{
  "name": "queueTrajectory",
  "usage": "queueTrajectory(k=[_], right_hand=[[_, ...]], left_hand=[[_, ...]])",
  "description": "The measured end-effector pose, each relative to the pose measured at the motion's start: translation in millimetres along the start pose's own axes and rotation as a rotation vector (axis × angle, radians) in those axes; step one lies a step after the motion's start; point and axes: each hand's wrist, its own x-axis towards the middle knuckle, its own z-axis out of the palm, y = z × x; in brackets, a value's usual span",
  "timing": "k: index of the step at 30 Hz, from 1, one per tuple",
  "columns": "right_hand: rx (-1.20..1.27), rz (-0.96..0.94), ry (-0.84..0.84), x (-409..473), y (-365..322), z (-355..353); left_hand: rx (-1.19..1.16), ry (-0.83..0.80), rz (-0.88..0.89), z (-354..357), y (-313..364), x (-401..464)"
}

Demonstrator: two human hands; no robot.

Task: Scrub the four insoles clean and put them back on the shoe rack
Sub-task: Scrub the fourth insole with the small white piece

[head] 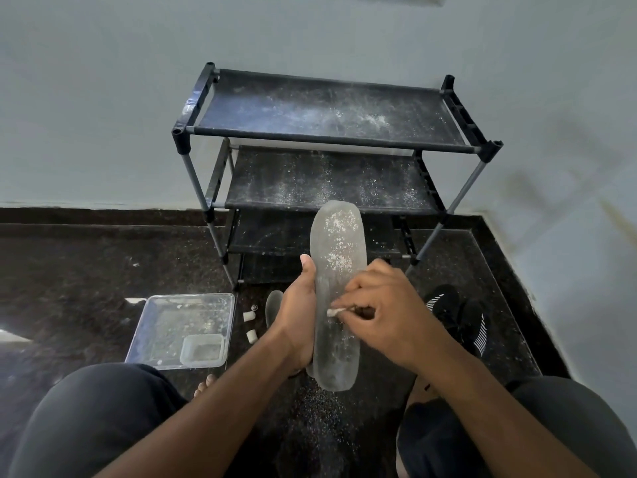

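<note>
The grey insole (336, 298) is held above the dark floor before the shoe rack (324, 139), its long axis pointing away toward the rack, no writing legible on it, the left hand (296, 315) gripping its left edge while the right hand (382, 305) pinches a small white brush (333, 312) against its surface.

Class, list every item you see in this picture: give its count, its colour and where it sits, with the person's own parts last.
Insole: one, grey, powder-speckled, held upright before the shoe rack.
Second insole: one, grey, behind the left hand.
Shoe rack: one, black, dusty shelves, against the wall.
Tray: one, clear plastic, on the floor left.
Small container: one, clear, inside the tray.
Caps: two, white, beside the tray.
Shoes: black, white-striped, on the right.
Brush: one, white tip, on the insole.
Left hand: grips the insole.
Right hand: holds the brush.
</note>
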Motion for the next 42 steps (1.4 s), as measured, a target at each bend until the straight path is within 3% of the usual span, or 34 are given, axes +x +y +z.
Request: queueTrajectory(k=[4, 6, 10, 15, 20, 25, 31, 36, 42], right_hand=[[-0.136, 0.002, 0.180, 9.9, -5.2, -2.1], [-0.175, -0.021, 0.148, 13.8, -10.9, 1.7], [-0.040, -0.019, -0.087, 0.9, -9.0, 0.3], [-0.188, -0.037, 0.104, 9.5, -9.7, -3.4], [-0.137, -0.064, -0.020, 0.0, -12.6, -0.5], [-0.259, -0.068, 0.146, 0.1, -17.9, -9.8], [-0.358, -0.115, -0.023, -9.3, -24.8, -0.8], [-0.366, -0.096, 0.130, -2.3, -26.8, -2.6], [-0.213, -0.084, -0.086, -4.8, -20.6, 4.9]], left_hand=[[-0.024, -0.004, -0.003, 5.1, -7.3, -1.0], [-0.039, -0.023, -0.009, 7.8, -6.8, -2.6], [-0.023, -0.022, 0.003, 2.6, 1.9, -2.4], [-0.032, -0.022, 0.019, 8.2, -0.7, -4.8], [-0.032, -0.034, 0.015, 4.1, 5.9, -3.9], [-0.013, -0.044, 0.034, 5.2, 3.6, -3.2], [-0.068, -0.043, -0.009, -2.4, 9.5, 1.3], [-0.065, -0.030, -0.004, -2.9, 9.0, 2.9], [-0.085, 0.018, 0.032, -11.9, 15.6, 9.7]])
